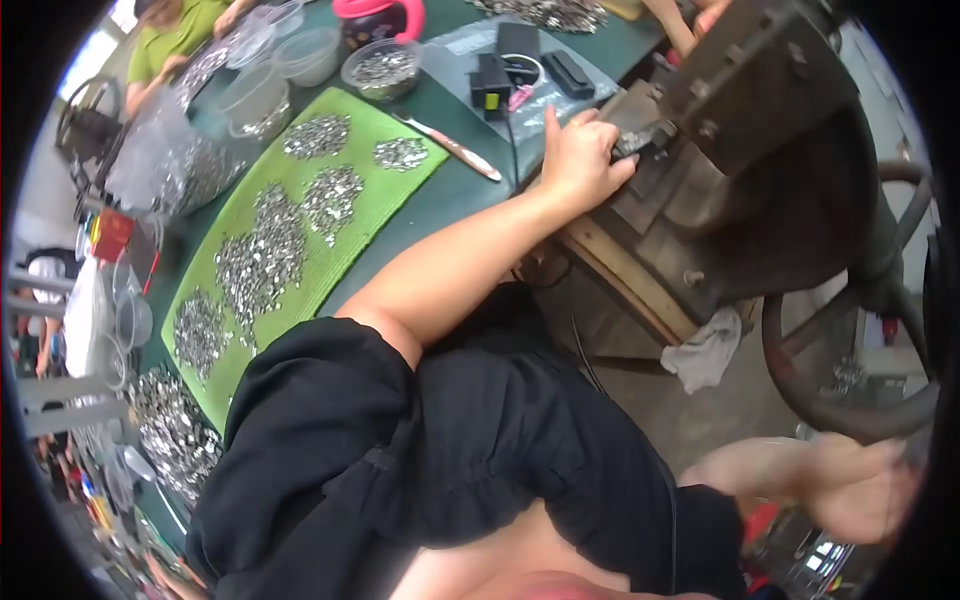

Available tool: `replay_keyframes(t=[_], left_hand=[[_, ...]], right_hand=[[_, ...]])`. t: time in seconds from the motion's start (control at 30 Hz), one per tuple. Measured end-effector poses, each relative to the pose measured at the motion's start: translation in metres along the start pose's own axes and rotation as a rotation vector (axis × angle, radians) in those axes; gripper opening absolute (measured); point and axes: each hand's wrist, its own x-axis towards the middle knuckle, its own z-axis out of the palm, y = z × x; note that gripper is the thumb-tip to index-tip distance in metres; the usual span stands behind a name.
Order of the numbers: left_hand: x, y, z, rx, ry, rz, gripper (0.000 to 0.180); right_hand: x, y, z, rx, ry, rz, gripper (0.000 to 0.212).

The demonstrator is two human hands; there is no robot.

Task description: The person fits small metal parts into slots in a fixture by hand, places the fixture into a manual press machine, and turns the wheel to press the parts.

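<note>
Press (740, 130), dark and heavy, stands from 1 to 3 o'clock in the view, with a big wheel (795, 385) below it at 4 o'clock. Toward 1 o'clock, just right of centre, the left hand (580, 160) is at the work spot under the press, its fingers partly curled and the thumb stretched out toward 3 o'clock; whether a small part is pinched there I cannot tell. At 4 o'clock the right hand (870, 490) is near the lower rim of the wheel, but it is blurred, so its grip and how far open it is cannot be made out.

A white rag (706, 350) hangs below the press, at 4 o'clock from the left hand. On the dark green surface (445, 205), a bright green cloth (375, 120) lies slantwise from 9 to 11 o'clock, bearing five piles of small silver pieces (265, 255). A slim tool (465, 155) lies just beside the cloth, pointing toward 10 o'clock. Small black boxes (490, 85) sit on a clear plastic sheet (450, 55) near 12 o'clock. At 11 o'clock are a black mug (372, 30) with a pink handle, clear tubs (305, 65) and, farther out, a person in a green shirt (185, 45). A loose heap of shiny pieces (180, 430) lies at 8 o'clock.
</note>
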Motion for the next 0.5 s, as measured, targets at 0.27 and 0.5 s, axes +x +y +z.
replay_keyframes(t=[0.27, 0.5], left_hand=[[-0.084, 0.007, -0.158, 0.373, 0.126, 0.242, 0.021], [-0.24, 0.023, -0.286, 0.561, 0.192, -0.252, 0.086]], right_hand=[[-0.102, -0.266, 0.082, 2.331, -0.949, 1.886, 0.051], [-0.074, -0.379, 0.064, 2.219, -1.754, 0.477, 0.016]])
